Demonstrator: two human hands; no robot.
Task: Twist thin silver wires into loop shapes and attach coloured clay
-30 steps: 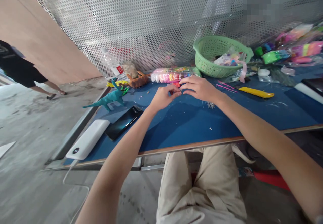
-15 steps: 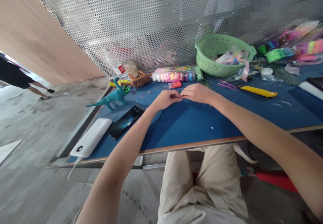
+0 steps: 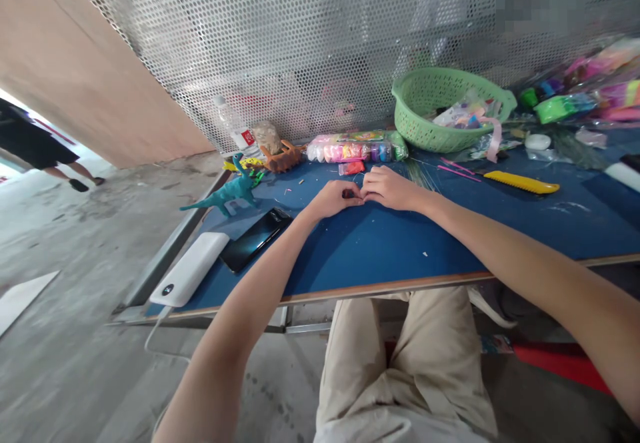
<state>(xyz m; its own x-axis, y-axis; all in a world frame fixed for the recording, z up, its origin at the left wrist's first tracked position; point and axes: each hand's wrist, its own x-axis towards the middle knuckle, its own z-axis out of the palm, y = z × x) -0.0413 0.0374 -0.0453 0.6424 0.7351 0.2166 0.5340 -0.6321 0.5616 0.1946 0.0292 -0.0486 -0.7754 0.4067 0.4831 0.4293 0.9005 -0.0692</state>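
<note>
My left hand (image 3: 337, 198) and my right hand (image 3: 387, 188) meet fingertip to fingertip over the blue tabletop (image 3: 380, 250). Both are pinched closed, and whatever lies between the fingers is too small or too hidden to make out. A thin pale strand shows just above the fingertips. Right behind the hands lies a small red packet (image 3: 351, 168). Farther back is a clear bag of colourful modelling clay (image 3: 357, 148). Thin, clear strands (image 3: 423, 175) spread out beside my right wrist.
Leftward are a teal dinosaur (image 3: 227, 193), an orange toy (image 3: 283, 158), a black phone (image 3: 256, 238) and a white power bank (image 3: 190, 270) with a cable. On the right are a green basket (image 3: 425, 130), a yellow utility knife (image 3: 523, 181) and pink sticks (image 3: 457, 171). A person stands far left.
The whole view has shifted slightly, so table things appear a little farther right. My hands stay together in a pinch, with only a slight change of finger pose. The distant person's legs have moved.
</note>
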